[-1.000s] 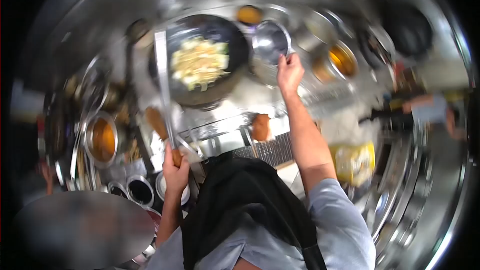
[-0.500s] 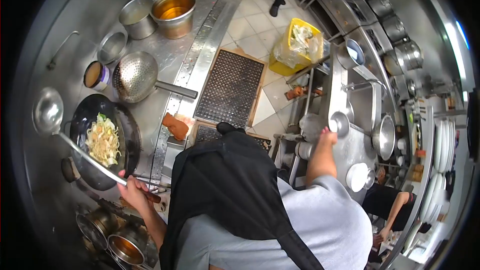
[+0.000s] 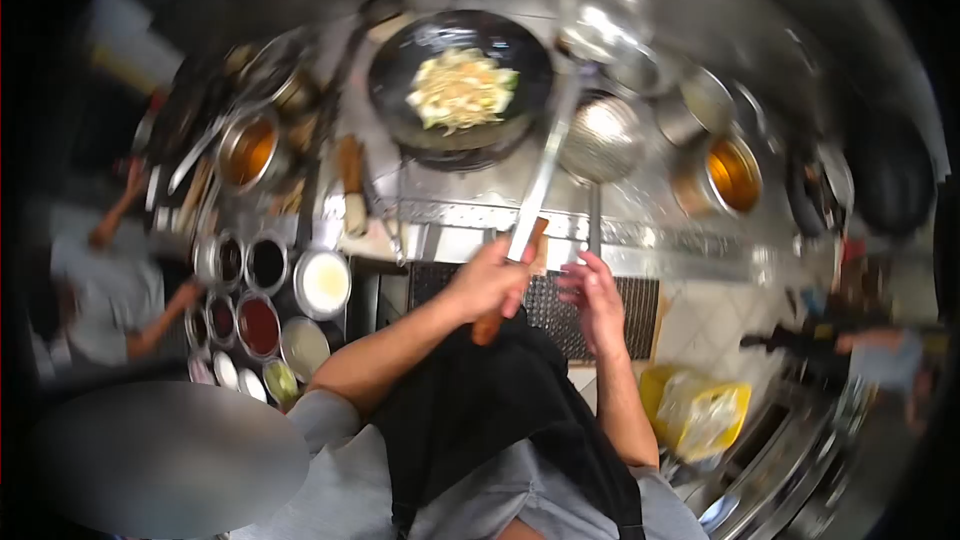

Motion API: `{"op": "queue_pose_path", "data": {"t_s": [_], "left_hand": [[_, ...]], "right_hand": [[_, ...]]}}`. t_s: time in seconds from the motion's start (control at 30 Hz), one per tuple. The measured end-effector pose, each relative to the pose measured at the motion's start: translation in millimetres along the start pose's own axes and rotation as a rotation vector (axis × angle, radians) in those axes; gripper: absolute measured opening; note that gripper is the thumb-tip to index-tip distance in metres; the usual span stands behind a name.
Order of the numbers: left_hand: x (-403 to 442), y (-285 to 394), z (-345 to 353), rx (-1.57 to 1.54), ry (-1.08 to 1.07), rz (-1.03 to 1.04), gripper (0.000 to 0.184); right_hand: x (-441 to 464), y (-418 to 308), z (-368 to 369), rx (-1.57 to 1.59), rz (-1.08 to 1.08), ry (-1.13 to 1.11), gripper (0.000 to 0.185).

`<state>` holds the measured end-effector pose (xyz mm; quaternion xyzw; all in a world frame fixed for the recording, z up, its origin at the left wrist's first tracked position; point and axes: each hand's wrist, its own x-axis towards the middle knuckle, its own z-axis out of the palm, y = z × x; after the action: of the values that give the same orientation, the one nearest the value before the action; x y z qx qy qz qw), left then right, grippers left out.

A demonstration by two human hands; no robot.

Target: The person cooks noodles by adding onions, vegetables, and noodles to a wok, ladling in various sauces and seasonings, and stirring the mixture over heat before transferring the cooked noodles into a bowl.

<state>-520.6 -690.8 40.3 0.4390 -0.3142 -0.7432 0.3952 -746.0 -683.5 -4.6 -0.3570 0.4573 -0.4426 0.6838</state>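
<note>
My left hand is wrapped round the wooden-handled shaft of a long metal ladle, whose blurred round bowl is up at the top, right of the wok. Close to its right, my right hand is raised with the fingers apart and nothing in it, just below the handle end of a perforated strainer. Noodles with pale vegetables lie in the black wok on the steel stove.
Pots of orange liquid stand right and left. Several sauce containers are at lower left. A yellow bin is on the floor. People are at far left and far right.
The view has swung back from the sink side to the stove. My right hand has let go of the small metal bowl. My left hand and the ladle have moved to the right of the wok.
</note>
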Motion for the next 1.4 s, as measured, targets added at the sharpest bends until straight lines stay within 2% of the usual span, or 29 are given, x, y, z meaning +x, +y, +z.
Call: {"op": "queue_pose_path", "data": {"t_s": [0.03,0.07,0.1,0.13,0.2,0.27,0.3,0.4,0.47,0.5,0.53,0.57,0.6,0.67,0.7,0.77,0.87,0.9,1.0,1.03,1.13,1.23,1.33,1.4], "left_hand": [[-10.9,4.9,17.5,-0.056,-0.004,0.059,0.018],[-16.2,-1.8,26.5,0.024,0.001,0.083,0.025],[-37.7,-11.7,28.1,0.063,0.041,0.120,0.033],[-41.9,-20.4,8.4,0.152,-0.038,0.142,0.029],[-79.1,-23.2,-21.8,0.664,0.033,0.438,0.027],[-137.6,-19.6,-39.5,0.688,0.103,0.332,0.030],[-165.7,-21.5,-47.5,0.695,0.109,0.279,0.032],[-240.7,-56.0,-80.1,0.592,0.627,0.475,0.027],[-307.3,-71.5,-99.9,0.444,1.099,0.535,0.019],[-339.1,-84.0,-113.8,0.079,1.316,0.425,0.014],[-372.8,-102.4,-137.5,-0.008,1.504,0.569,0.010],[-408.0,-123.3,-161.9,-0.172,1.649,0.546,0.010],[-436.8,-150.2,-189.4,-0.162,1.824,0.598,0.013],[-484.9,-233.2,-244.2,0.054,2.171,0.368,0.018],[-500.5,-260.3,-259.3,0.260,2.256,0.194,0.022],[-524.1,-294.1,-279.5,0.679,2.337,-0.199,0.029],[-533.8,-309.4,-307.1,0.674,2.162,-0.375,0.037],[-535.2,-328.3,-323.8,0.724,2.136,-0.332,0.031],[-541.9,-327.9,-338.2,0.743,2.113,-0.317,0.023],[-544.6,-323.3,-335.7,0.753,2.188,-0.259,0.015],[-562.5,-294.1,-309.1,0.845,2.336,-0.132,0.014],[-577.8,-283.8,-308.9,0.649,2.513,-0.031,0.015],[-579.3,-255.0,-345.4,0.419,2.488,0.360,0.015],[-569.1,-254.9,-389.7,0.473,2.437,0.387,0.015]], "right_hand": [[15.9,-17.3,36.3,-0.039,-0.073,-0.170,0.042],[19.1,-28.7,65.1,-0.062,-0.134,-0.345,0.040],[21.3,-33.8,97.1,-0.105,-0.001,-0.342,0.040],[20.6,-28.7,106.4,-0.083,0.001,-0.392,0.041],[15.3,-6.8,117.1,-0.061,0.005,-0.473,0.040],[-3.9,-3.4,134.3,-0.040,0.084,-0.427,0.040],[-7.5,-4.3,136.8,-0.089,0.140,-0.475,0.041],[-5.5,-10.1,141.8,-0.132,0.335,-0.583,0.046],[-4.4,-5.5,150.4,-0.119,0.443,-0.727,0.047],[-8.3,-2.9,163.8,-0.147,0.511,-0.753,0.047],[-14.4,-0.2,176.8,-0.176,0.579,-0.772,0.047],[-17.9,7.8,187.2,-0.219,0.630,-0.788,0.048],[-25.6,15.4,200.5,-0.267,0.653,-0.795,0.048],[-42.4,24.1,231.2,-0.335,0.724,-0.795,0.048],[-47.2,31.0,243.0,-0.356,0.746,-0.820,0.046],[-62.3,40.7,273.0,-0.425,0.740,-0.834,0.044],[-77.6,51.7,313.7,-0.506,0.747,-0.865,0.043],[-81.0,55.0,325.4,-0.520,0.754,-0.876,0.043],[-87.9,63.0,357.0,-0.572,0.771,-0.905,0.043],[-89.5,65.0,365.5,-0.589,0.771,-0.918,0.042],[-91.7,71.1,386.2,-0.663,0.770,-0.973,0.042],[-91.2,77.5,401.7,-0.748,0.775,-1.031,0.041],[-95.4,83.6,415.7,-0.789,0.788,-1.019,0.039],[-103.3,83.9,427.3,-0.814,0.830,-0.970,0.036]]}}
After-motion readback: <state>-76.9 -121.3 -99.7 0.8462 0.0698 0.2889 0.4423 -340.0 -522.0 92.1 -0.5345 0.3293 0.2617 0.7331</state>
